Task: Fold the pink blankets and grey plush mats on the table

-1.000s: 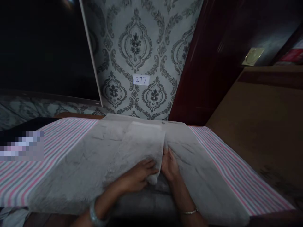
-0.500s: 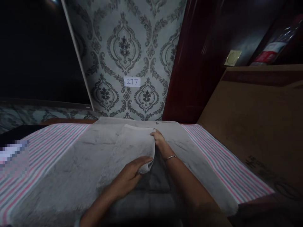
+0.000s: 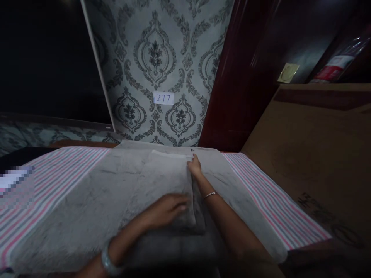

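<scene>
A grey folded towel (image 3: 168, 173) lies on a larger grey plush cloth (image 3: 95, 200). At the towel's far right corner is my right hand (image 3: 195, 166), thumb and fingers closed on the edge, with a thin bangle on the wrist. Over the near right part of the towel is my left hand (image 3: 166, 208), slightly blurred, its fingers stretched out and holding nothing. It wears a wide bracelet. The towel's near right corner lies flat, just short of the edge of a grey layer beneath.
A pink-and-grey striped cloth (image 3: 255, 189) spreads beneath the plush cloth. To the right stands a large cardboard box (image 3: 315, 154), with a bottle (image 3: 333, 67) behind it. A dark screen (image 3: 52, 65) is at the left, and a paper label (image 3: 164, 98) is on the patterned wall.
My left hand has let go of the towel's near right corner, which has come down flat. My right hand stays at the far corner, slightly shifted right.
</scene>
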### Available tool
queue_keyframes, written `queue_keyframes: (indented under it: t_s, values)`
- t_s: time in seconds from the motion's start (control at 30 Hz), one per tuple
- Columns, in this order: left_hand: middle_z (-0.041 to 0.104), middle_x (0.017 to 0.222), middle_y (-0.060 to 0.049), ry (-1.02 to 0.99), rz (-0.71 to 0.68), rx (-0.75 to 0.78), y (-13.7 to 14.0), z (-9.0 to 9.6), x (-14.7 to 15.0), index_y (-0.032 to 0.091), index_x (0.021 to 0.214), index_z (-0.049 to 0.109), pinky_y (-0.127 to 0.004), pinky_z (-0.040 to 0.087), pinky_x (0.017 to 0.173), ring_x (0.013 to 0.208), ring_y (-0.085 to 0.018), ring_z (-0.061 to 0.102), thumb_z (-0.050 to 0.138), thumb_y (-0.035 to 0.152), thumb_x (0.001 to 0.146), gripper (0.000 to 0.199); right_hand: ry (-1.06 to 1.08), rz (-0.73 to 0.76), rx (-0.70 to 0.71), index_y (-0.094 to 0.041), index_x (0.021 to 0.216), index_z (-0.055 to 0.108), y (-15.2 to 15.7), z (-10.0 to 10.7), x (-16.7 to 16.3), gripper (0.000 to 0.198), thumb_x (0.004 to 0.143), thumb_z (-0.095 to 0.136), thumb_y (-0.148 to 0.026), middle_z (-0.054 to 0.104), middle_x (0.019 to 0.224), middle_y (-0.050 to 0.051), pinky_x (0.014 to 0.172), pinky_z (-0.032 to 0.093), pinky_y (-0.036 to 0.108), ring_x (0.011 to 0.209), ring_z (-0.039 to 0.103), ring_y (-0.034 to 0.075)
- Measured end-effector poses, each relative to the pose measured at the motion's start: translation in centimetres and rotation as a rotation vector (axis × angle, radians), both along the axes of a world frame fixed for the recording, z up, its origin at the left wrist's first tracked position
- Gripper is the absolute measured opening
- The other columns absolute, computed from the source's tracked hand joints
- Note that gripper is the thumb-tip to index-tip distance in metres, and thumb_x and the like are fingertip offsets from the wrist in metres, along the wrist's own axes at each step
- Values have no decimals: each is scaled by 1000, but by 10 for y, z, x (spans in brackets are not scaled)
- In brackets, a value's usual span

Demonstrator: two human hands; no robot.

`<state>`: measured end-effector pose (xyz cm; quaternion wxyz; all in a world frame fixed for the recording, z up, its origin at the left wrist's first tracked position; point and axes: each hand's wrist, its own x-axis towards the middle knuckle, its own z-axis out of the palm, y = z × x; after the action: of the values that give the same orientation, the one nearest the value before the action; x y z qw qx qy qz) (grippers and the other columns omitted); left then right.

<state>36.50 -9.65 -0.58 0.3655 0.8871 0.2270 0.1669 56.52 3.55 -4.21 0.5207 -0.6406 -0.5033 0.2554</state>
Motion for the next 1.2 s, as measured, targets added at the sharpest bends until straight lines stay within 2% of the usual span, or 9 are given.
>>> queue_keyframes:
  t_s: [0.1, 0.17, 0.23, 0.3, 0.43, 0.67, 0.87, 1.0, 1.2]
  values:
    - [55, 147, -12, 82, 311, 211, 44, 4, -9, 18, 140, 55, -44, 32, 119, 139, -24, 46, 41, 29, 95, 49, -166, 50, 10, -11, 151, 40, -5, 15, -26, 76, 76, 54, -17, 39, 157, 13, 121, 20, 37, 147, 30, 24]
    - [45, 154, -17, 269, 491, 314, 67, -3, -13, 13, 144, 49, -50, 24, 121, 146, -28, 35, 43, 26, 93, 54, -390, 125, -17, -13, 154, 34, -15, 15, -45, 73, 83, 52, -20, 29, 162, 11, 122, 17, 39, 150, 23, 24]
    - [36, 158, -20, 461, 576, 353, 79, -16, -14, 10, 148, 44, -54, 19, 122, 150, -31, 27, 44, 28, 93, 58, -652, 213, -93, -18, 155, 34, -28, 7, -59, 65, 92, 47, -26, 26, 164, 10, 122, 16, 46, 150, 21, 27]
    - [30, 161, -20, 559, 592, 376, 82, -31, -16, 8, 150, 40, -55, 15, 122, 151, -31, 23, 40, 33, 96, 60, -803, 276, -165, -23, 152, 40, -40, -4, -67, 56, 98, 40, -32, 29, 163, 8, 120, 15, 52, 151, 21, 28]
    - [28, 161, -19, 566, 566, 406, 88, -47, -20, 11, 153, 36, -57, 15, 121, 152, -30, 22, 34, 42, 98, 63, -856, 292, -204, -23, 151, 43, -48, -16, -68, 53, 100, 35, -34, 29, 163, 7, 119, 15, 52, 151, 20, 29]
    - [23, 164, -14, 610, 605, 354, 149, -38, -21, 17, 154, 34, -57, 11, 122, 153, -28, 17, 33, 48, 97, 65, -875, 247, -204, -24, 151, 42, -46, -13, -70, 53, 100, 34, -37, 30, 162, 8, 118, 14, 56, 151, 20, 31]
    - [20, 164, -19, 634, 763, 276, 192, -37, -11, 13, 155, 31, -70, 24, 112, 152, -36, 15, 27, 54, 96, 72, -851, 200, -228, -29, 151, 42, -48, -12, -71, 54, 99, 37, -43, 28, 163, 5, 117, 13, 62, 151, 16, 36]
    - [20, 164, -19, 614, 804, 280, 199, -39, -11, 14, 155, 30, -69, 23, 113, 153, -34, 15, 23, 54, 96, 72, -854, 209, -229, -28, 153, 40, -49, -10, -69, 56, 100, 35, -44, 27, 164, 6, 117, 13, 62, 151, 15, 36]
    - [20, 165, -16, 589, 701, 294, 181, -42, -26, 18, 156, 29, -62, 17, 118, 153, -32, 13, 31, 54, 95, 71, -849, 224, -257, -30, 153, 39, -46, -12, -68, 55, 100, 35, -45, 24, 165, 5, 117, 12, 63, 152, 12, 36]
